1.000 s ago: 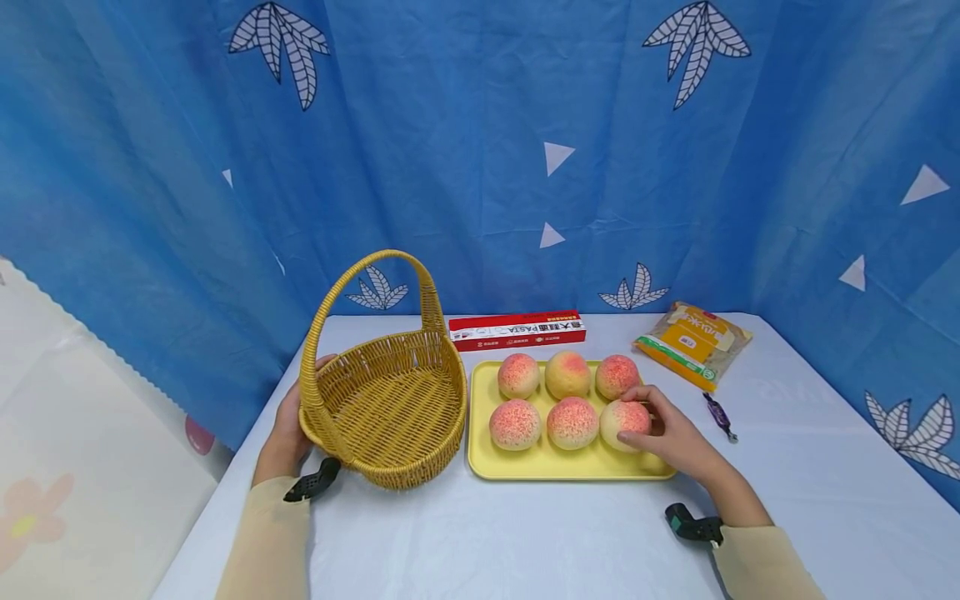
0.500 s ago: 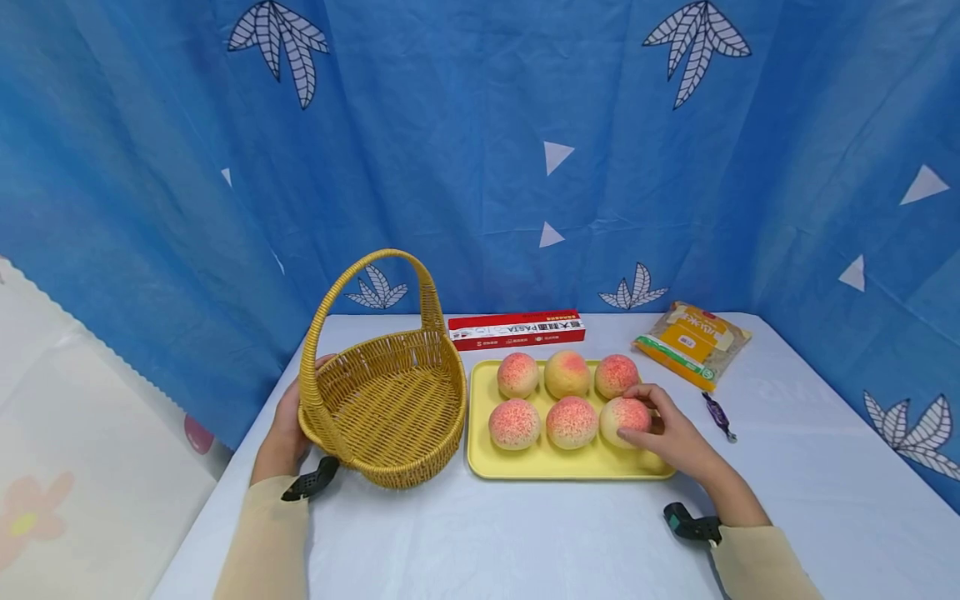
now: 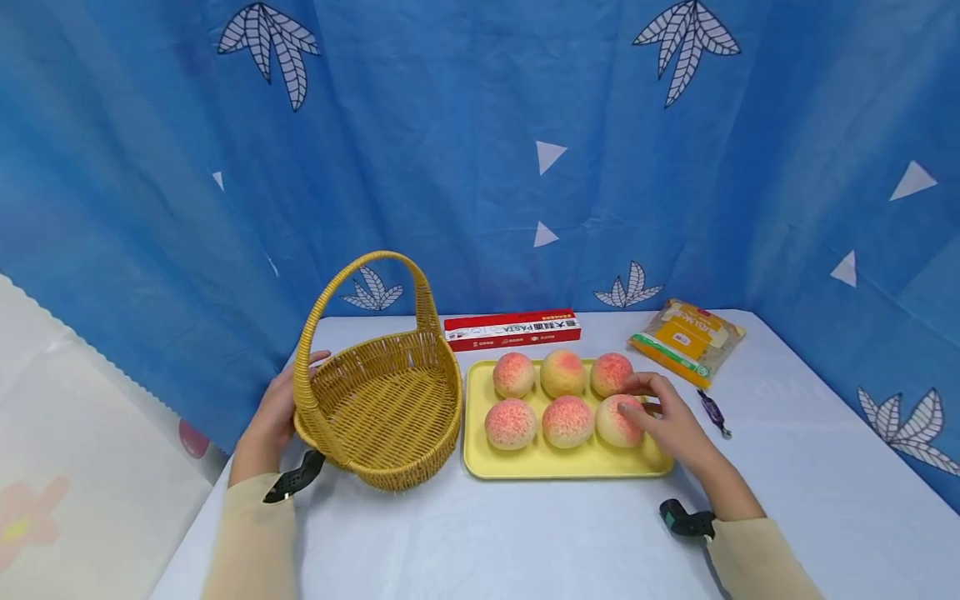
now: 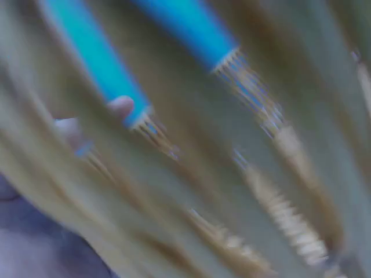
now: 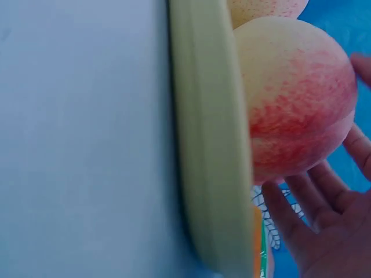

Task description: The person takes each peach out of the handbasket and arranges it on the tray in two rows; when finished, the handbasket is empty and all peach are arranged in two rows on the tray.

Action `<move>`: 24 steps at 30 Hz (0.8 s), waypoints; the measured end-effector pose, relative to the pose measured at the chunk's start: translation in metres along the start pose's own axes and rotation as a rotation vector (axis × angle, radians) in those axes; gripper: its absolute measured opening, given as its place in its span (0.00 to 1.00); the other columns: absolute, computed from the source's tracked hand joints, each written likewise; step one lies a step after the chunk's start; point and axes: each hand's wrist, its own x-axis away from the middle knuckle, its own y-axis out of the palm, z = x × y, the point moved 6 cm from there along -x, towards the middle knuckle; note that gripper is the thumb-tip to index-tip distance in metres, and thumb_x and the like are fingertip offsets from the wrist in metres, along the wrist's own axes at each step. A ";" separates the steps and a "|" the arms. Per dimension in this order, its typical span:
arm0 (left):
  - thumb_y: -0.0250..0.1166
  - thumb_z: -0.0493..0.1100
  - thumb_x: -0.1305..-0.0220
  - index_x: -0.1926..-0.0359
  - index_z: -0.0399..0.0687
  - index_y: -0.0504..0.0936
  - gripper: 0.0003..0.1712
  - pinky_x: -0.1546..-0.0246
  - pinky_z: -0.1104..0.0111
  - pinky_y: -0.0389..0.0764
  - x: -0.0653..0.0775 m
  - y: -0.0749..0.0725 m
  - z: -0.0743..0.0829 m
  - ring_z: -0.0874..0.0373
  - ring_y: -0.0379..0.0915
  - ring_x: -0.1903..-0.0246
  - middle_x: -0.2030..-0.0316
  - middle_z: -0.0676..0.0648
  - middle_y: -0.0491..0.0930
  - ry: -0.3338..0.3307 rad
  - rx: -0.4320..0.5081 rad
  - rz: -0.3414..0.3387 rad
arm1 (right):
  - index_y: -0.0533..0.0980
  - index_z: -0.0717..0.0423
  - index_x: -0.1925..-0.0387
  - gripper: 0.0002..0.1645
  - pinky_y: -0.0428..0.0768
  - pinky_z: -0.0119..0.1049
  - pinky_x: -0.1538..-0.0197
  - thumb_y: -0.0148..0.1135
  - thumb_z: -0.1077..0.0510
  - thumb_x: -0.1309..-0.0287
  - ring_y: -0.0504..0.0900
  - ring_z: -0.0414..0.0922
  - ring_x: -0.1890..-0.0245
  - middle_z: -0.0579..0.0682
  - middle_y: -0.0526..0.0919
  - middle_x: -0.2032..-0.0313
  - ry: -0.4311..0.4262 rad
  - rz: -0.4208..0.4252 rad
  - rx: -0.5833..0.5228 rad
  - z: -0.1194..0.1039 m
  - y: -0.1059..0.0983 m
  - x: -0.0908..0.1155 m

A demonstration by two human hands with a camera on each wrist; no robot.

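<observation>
My left hand (image 3: 273, 412) is at the left outer side of a golden woven basket (image 3: 401, 477) with a tall arched handle. Its fingers extend behind the basket's side, partly hidden; whether they touch it is unclear. The left wrist view is blurred, showing the basket weave (image 4: 290, 214) and a fingertip (image 4: 122, 107). On the right, my right hand (image 3: 671, 421) hovers around a pink-and-cream peach (image 3: 612, 427) at the front right of a yellow tray (image 3: 570, 469). The right wrist view shows its spread fingers beside and under that peach (image 5: 295, 98), with a loose hold.
Several other peaches (image 3: 567, 422) sit in two rows on the tray. Behind stands a red pasta box (image 3: 512, 331). A grain bag (image 3: 686, 340) and a small purple wrapped item (image 3: 713, 410) lie at the right. A blue curtain (image 3: 480, 167) hangs behind the white table (image 3: 465, 542).
My right thumb has lifted up off the peach's lower front, loosening the grip; the peach stays in place on the tray. My left hand has shifted slightly left, away from the basket. The view shifted slightly.
</observation>
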 end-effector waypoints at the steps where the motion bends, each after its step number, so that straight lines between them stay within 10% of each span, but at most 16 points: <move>1: 0.52 0.60 0.24 0.24 0.58 0.59 0.33 0.53 0.70 0.80 0.002 -0.001 0.005 0.64 0.76 0.50 0.42 0.53 0.75 0.018 -0.031 -0.002 | 0.64 0.57 0.36 0.32 0.69 0.62 0.35 0.61 0.45 0.32 0.67 0.59 0.35 0.59 0.68 0.37 -0.001 0.007 0.005 -0.002 -0.001 -0.001; 13: 0.43 0.58 0.21 0.26 0.57 0.63 0.29 0.46 0.70 0.79 0.060 -0.013 0.094 0.68 0.72 0.42 0.33 0.51 0.69 0.285 -0.336 0.170 | 0.60 0.55 0.29 0.39 0.68 0.67 0.36 0.64 0.48 0.34 0.63 0.66 0.32 0.64 0.60 0.29 -0.023 -0.049 0.243 -0.044 -0.008 -0.022; 24: 0.50 0.49 0.23 0.30 0.62 0.70 0.23 0.31 0.49 0.67 0.132 0.037 0.176 0.54 0.69 0.34 0.32 0.51 0.72 0.565 -0.489 0.493 | 0.59 0.51 0.27 0.46 0.67 0.70 0.37 0.68 0.44 0.40 0.56 0.66 0.28 0.64 0.54 0.26 -0.083 -0.183 0.411 -0.097 0.001 -0.035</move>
